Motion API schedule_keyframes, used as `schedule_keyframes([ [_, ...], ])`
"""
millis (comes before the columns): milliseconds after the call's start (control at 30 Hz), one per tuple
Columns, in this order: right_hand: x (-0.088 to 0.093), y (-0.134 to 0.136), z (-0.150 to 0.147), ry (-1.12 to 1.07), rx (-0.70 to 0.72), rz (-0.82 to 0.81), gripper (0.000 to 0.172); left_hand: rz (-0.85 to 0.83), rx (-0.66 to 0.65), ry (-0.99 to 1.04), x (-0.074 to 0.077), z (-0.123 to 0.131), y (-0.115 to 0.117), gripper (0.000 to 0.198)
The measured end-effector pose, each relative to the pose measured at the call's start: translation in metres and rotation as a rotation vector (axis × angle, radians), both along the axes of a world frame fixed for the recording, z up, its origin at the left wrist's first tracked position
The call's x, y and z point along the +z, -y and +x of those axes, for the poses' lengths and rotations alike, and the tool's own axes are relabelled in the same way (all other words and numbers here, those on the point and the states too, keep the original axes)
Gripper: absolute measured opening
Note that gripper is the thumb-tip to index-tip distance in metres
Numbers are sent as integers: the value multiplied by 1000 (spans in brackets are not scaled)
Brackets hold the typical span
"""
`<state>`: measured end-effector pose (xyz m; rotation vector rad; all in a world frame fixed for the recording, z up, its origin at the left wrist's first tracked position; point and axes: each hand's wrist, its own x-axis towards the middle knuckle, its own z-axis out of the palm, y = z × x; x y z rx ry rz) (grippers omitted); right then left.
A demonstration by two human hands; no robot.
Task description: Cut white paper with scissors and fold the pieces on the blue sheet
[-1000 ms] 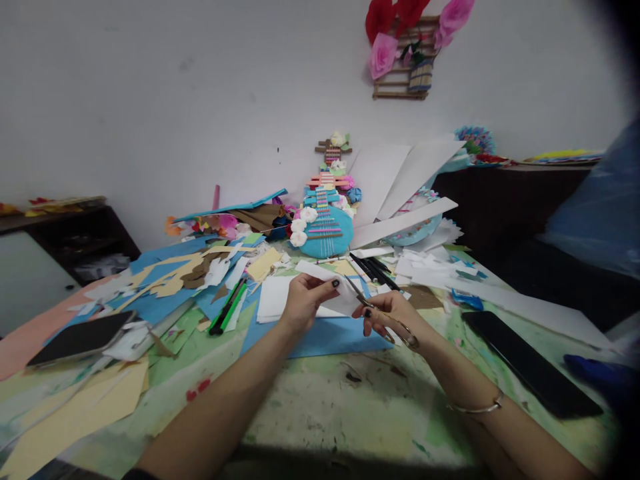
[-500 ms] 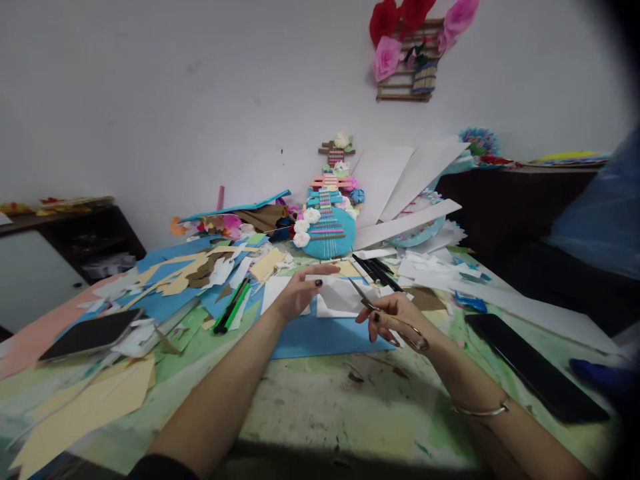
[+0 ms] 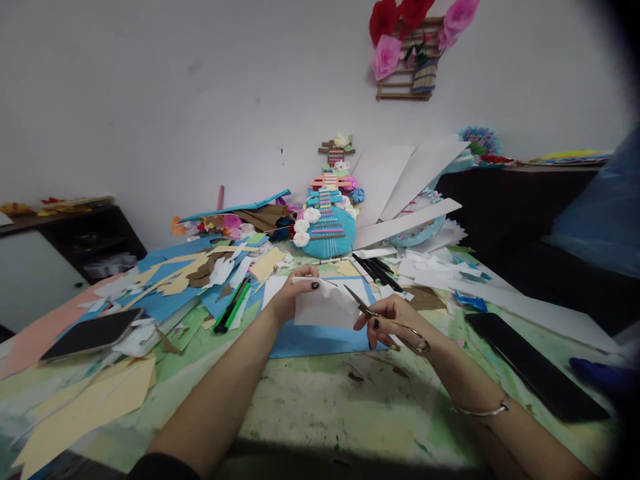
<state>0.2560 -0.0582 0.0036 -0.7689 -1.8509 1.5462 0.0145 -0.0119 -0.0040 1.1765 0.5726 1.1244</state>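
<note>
A sheet of white paper (image 3: 323, 308) is pinched at its upper left between the thumb and fingers of my left hand (image 3: 296, 293). My right hand (image 3: 393, 319) holds a pair of scissors (image 3: 363, 305) by the handles, blades pointing up and left. The scissor tips come close to the paper's right part; whether they touch it I cannot tell. Beneath both hands lies a blue sheet (image 3: 320, 341), with more white paper (image 3: 274, 288) on it behind my left hand.
Black pens (image 3: 383, 272) lie beyond my right hand. Green and black cutters (image 3: 234, 308) rest at the left among paper scraps. A black phone (image 3: 535, 367) is at the right, a dark tablet-like slab (image 3: 93, 333) at the left. A blue paper guitar (image 3: 330, 230) leans at the wall.
My left hand has closed on the white paper and raised it off the blue sheet. The scissors in my right hand have moved only slightly, staying beside the paper.
</note>
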Motion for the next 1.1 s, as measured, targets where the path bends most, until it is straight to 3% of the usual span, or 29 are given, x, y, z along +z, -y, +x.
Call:
schedule_keyframes([
  [100,-1,1,-1,7,17,-30,52,6,-5,-23,5,0,3,34],
  [367,-5,1,-2,-28,5,-66,56,103,130,-160,10,2,0,21],
  [667,-6,0,-6,-14,32,-80,60,90,57,-113,12,14,7,15],
  [867,-3,2,-9,-8,36,-70,59,145,-28,-9,11,22,13,31],
  [1100,-2,3,-9,4,55,-24,58,214,-98,-72,11,25,14,39],
])
